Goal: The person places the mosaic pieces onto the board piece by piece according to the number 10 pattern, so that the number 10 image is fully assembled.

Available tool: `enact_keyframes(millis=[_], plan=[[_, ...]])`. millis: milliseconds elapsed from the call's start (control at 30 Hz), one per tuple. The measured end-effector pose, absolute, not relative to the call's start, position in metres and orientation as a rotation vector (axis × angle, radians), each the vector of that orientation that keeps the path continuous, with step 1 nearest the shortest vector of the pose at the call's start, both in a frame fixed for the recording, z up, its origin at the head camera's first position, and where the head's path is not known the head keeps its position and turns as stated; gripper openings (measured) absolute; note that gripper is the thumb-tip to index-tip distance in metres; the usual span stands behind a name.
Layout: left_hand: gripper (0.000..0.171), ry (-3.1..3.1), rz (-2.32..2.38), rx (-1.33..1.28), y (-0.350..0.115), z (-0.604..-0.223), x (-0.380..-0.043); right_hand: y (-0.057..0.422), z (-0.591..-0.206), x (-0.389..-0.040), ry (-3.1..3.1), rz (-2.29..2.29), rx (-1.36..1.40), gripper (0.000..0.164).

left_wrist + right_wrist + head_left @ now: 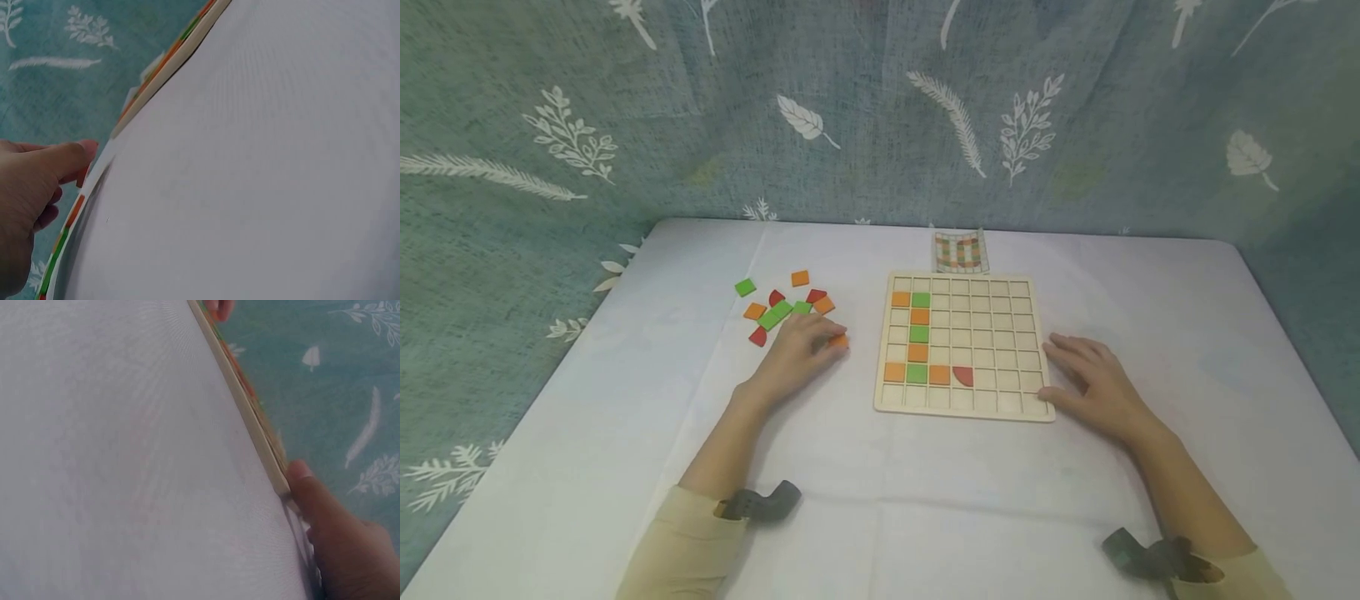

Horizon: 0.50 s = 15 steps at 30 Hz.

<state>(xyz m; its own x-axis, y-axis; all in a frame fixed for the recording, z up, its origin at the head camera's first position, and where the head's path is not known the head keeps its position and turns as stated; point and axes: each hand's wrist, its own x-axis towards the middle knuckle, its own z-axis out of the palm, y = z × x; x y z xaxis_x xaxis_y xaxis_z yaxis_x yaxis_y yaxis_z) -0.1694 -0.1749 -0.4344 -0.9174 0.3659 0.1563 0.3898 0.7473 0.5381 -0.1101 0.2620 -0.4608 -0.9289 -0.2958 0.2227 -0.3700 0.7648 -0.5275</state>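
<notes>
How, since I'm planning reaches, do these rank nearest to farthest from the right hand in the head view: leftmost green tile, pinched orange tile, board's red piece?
1. Red piece, on the board, left of the right hand.
2. Orange tile, in the left hand, outside the board.
3. Green tile, leftmost among loose pieces.

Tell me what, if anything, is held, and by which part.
The left hand pinches an orange tile, exact edge hidden; the right hand rests on the board's right edge.
</notes>
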Motion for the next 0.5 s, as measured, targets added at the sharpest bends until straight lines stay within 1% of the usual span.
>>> enact_keyframes(millis=[233,500], plan=[[0.030,-2.901,-0.900,-0.675,-0.157,-0.437,-0.172,0.263,-0.462,-0.111,-2.833,0.897,0.536,0.067],[0.030,-2.834,-0.863,-0.830,-0.132,-0.444,-0.173,0.262,-0.461,-0.111,-2.826,0.899,0.542,0.066]])
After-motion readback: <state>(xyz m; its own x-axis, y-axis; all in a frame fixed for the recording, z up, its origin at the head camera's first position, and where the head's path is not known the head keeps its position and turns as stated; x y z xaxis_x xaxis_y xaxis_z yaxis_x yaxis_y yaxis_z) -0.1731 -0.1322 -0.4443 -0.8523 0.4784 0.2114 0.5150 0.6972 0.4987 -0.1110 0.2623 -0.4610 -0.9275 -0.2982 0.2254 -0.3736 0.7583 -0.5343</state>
